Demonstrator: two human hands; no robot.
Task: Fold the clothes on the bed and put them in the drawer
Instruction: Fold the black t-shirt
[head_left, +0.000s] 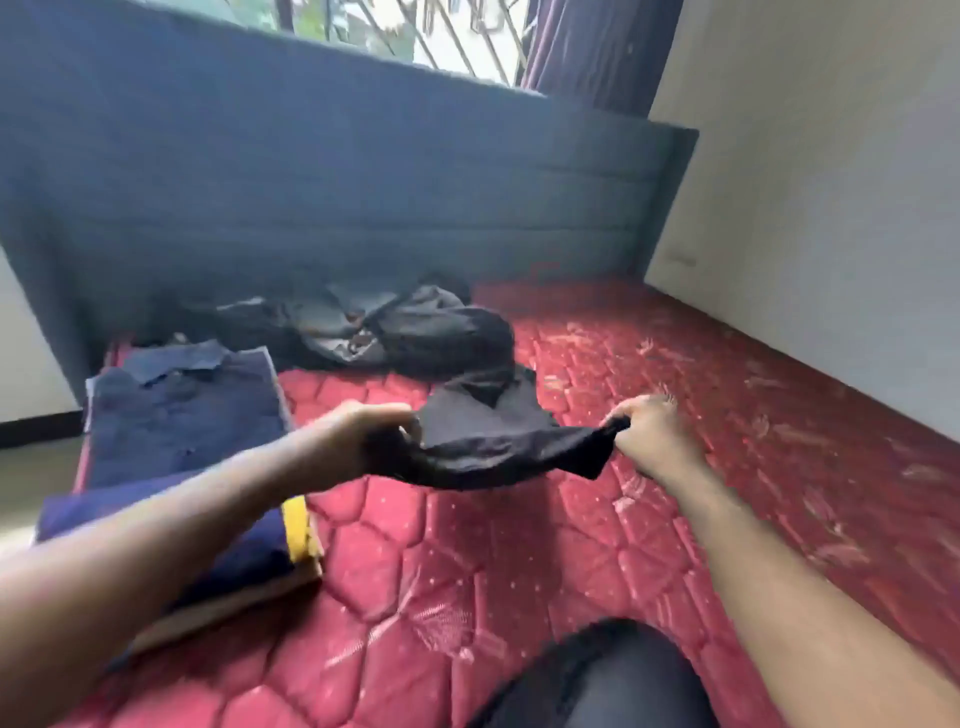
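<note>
Both hands, L hand (363, 436) + R hand (649, 434), pinch black garment (493, 436) above mattress (467, 571).

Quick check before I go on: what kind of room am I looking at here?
Most likely a bedroom: a red quilted mattress against a blue padded headboard, a barred window behind, and clothes, some folded, lying on the bed.

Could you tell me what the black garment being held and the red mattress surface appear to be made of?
Black garment: thin, soft woven or knit cloth, matte; it sags and creases between the left hand and right hand. Red mattress: quilted fabric cover with a slight sheen, stitched into puffy hexagons, probably a synthetic damask, though that is unclear.
</note>
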